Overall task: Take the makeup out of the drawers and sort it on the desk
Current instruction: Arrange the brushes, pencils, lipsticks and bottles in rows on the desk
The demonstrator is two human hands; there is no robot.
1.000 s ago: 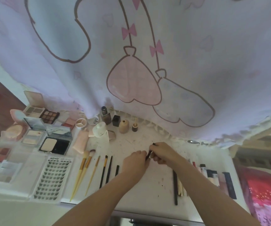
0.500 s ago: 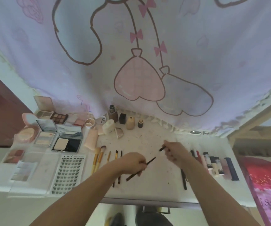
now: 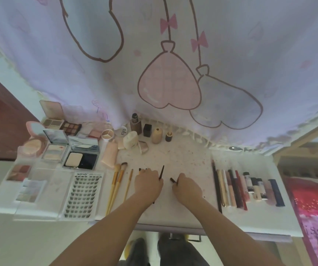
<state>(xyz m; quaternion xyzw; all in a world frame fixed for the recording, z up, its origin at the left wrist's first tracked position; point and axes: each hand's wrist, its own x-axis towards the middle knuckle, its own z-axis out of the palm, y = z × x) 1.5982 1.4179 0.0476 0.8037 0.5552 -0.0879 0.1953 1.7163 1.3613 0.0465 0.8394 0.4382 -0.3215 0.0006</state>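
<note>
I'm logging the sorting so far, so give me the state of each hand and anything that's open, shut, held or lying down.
left hand: grips a thin dark brush
thin dark brush: held, tip pointing away
right hand: grips a small dark piece
powder compact: lid open
eyeshadow palette: lid open
gold-handled brushes: lying side by side
lash tray: lying flat

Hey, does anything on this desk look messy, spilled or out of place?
Mostly tidy rows. The desk carries dark and reddish specks across its middle, like spilled powder. One pink tube lies tilted beside the upright bottles.
</note>
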